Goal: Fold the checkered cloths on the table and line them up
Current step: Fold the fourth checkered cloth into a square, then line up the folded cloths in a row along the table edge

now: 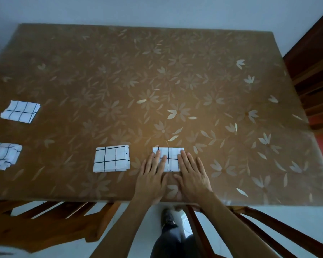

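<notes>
Several white cloths with black checks lie folded on the brown flowered table (157, 81). The one nearest me (171, 158) sits close to the front edge. My left hand (152, 175) lies flat on its left part with straight fingers, and my right hand (191, 174) lies flat on its right part. To its left is a second folded cloth (111, 158). Another folded cloth (3, 155) is at the left edge of the view, partly cut off. A further one (20, 111) lies behind that, nearer the far left.
Wooden chairs stand at the front left (50, 216), front right (259, 226) and right side (313, 77) of the table. A white wall runs behind the table. My leg and shoe (168, 220) show below the front edge on a pale floor.
</notes>
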